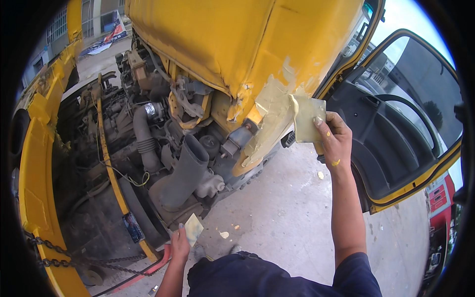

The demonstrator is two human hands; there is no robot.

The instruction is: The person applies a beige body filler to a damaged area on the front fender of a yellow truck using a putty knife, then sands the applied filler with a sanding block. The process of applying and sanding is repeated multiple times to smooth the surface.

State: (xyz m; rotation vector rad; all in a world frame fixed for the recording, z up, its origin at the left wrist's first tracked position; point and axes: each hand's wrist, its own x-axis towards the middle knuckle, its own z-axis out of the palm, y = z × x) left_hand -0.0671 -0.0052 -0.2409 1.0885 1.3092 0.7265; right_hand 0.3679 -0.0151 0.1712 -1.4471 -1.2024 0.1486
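My right hand (337,138) pinches a flat translucent putty spreader (310,115), thumb on its face. Along the spreader's left edge runs a bead of putty, at the rear corner of the yellow truck cab (217,34). Pale beige filler (272,111) coats that corner unevenly, down to the curved lower edge. Yellowish smears mark my right thumb and wrist. Low and to the left, my left hand (180,247) grips a smaller flat plate (194,230) with pale putty on it; its fingers are partly hidden.
An open cab door (396,133) stands at the right. To the left lies the exposed engine (143,123) with a wide grey air duct (185,173), a yellow frame rail (39,198) and a chain (64,262). Putty scraps (224,234) dot the concrete floor (277,218).
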